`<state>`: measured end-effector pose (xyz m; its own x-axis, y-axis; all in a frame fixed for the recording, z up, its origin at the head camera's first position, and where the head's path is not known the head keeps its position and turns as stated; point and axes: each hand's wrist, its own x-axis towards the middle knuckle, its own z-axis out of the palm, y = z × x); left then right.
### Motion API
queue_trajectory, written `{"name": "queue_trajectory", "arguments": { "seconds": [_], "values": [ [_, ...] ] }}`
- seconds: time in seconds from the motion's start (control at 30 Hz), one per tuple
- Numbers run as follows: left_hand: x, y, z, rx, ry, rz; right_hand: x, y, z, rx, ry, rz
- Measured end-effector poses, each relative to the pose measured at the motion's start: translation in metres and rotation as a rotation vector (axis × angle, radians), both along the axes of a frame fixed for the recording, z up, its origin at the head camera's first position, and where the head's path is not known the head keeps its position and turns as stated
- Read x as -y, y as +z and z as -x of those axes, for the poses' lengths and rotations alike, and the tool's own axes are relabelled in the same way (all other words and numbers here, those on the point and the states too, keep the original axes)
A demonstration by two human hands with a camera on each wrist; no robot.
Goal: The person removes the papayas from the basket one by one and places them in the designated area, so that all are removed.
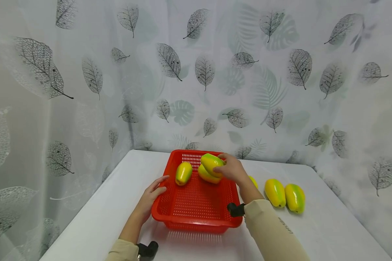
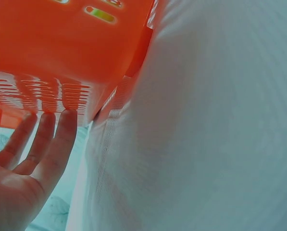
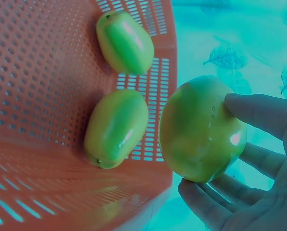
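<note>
My right hand [image 1: 232, 168] pinches a yellow-green papaya [image 1: 212, 164] between thumb and fingers, held above the far right of a red plastic basket [image 1: 196, 220]. In the right wrist view the held papaya [image 3: 203, 130] is level with the basket's rim, with the thumb on one side and fingers on the other. Two papayas lie in the basket: one papaya [image 1: 184, 174] at the far left, the other papaya [image 1: 206, 175] partly hidden under the held one. With its fingers extended, my left hand [image 1: 150, 197] touches the basket's left side; the fingertips meet the slotted wall in the left wrist view.
On the white table [image 1: 326, 232], right of the basket, two papayas [image 1: 275, 193] [image 1: 295, 198] lie side by side. Another papaya [image 1: 253, 181] is mostly hidden behind the right forearm. A leaf-patterned curtain [image 1: 215, 83] hangs behind and along the sides of the table.
</note>
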<state>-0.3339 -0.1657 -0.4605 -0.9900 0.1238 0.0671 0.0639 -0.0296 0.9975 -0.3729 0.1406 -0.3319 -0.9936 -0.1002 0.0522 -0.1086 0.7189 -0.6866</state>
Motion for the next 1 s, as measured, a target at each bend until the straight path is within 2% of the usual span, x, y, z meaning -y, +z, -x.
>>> {"name": "queue_trajectory", "arguments": {
  "seconds": [0.5, 1.0],
  "values": [
    [-0.001, 0.001, -0.002, -0.006, -0.007, 0.003, -0.028, 0.001, -0.004, -0.003, -0.03, 0.063],
    [-0.001, 0.003, -0.002, -0.003, 0.005, 0.022, -0.054, 0.002, -0.015, 0.012, -0.078, 0.036]
  ]
}}
